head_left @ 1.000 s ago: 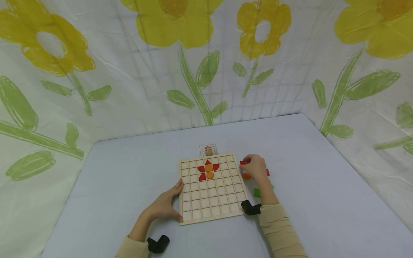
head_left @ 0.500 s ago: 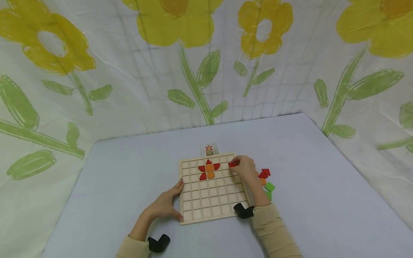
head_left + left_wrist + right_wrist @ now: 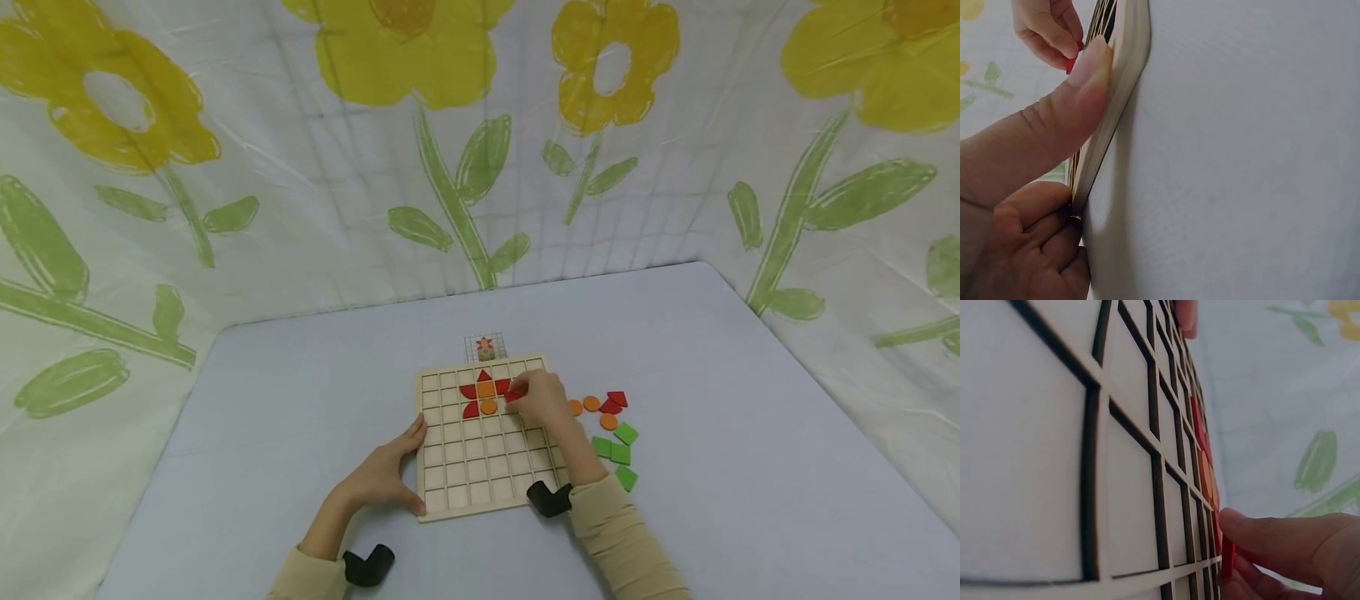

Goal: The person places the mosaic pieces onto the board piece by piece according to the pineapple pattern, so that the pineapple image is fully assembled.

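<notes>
OK, we've 6 set pcs (image 3: pixel 486 389); R hand (image 3: pixel 544 400) pinches red pc (image 3: pixel 1228 557); L hand (image 3: pixel 381 477), spread wide, touches board (image 3: pixel 475 473); loose pcs (image 3: pixel 620 453) TBD.

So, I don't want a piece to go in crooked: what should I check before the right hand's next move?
1. Red piece in grip: ok, the right hand pinches it.
2. Grid board braced: ok, the left hand touches its left edge.
3. Red piece lying flat in a cell: not ok, it is held in the right hand.
4. Red piece turned the right way: cannot tell, the hand hides part of it.
5. Pattern card in sight: ok, at the board's far edge.
</notes>
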A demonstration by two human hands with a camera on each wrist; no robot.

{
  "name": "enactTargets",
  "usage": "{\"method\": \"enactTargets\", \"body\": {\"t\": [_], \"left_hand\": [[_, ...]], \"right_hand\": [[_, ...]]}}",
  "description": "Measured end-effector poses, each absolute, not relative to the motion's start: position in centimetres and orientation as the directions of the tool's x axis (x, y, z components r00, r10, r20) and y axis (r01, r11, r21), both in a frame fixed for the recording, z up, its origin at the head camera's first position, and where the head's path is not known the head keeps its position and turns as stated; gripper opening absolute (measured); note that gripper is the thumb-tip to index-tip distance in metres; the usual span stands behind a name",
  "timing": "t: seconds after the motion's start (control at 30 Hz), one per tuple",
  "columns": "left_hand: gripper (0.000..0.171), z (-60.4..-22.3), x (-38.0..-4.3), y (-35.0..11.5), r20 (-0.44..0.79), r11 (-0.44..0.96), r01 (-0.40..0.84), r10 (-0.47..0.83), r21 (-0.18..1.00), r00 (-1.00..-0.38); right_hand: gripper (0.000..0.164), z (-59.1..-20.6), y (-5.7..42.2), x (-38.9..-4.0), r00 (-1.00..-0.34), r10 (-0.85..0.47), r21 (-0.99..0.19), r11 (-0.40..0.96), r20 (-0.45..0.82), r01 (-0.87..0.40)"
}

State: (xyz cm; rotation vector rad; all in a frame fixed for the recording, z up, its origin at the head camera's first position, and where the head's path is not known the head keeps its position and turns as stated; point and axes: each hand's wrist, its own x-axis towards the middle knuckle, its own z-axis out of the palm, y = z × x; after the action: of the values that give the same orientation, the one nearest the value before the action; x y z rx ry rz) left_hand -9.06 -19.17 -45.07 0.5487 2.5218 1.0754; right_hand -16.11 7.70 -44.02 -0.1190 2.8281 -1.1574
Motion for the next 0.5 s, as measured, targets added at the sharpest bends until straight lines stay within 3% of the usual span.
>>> {"method": "enactTargets", "body": {"t": [0.5], "left_hand": [[0.122, -45.2, -9.1, -19.1, -0.17, 0.634, 0.194, 0.467, 0.749, -0.868]], "right_hand": [[0.024, -44.5, 6.5, -16.0, -0.993, -0.113, -0.666, 0.744, -0.034, -0.061]]}}
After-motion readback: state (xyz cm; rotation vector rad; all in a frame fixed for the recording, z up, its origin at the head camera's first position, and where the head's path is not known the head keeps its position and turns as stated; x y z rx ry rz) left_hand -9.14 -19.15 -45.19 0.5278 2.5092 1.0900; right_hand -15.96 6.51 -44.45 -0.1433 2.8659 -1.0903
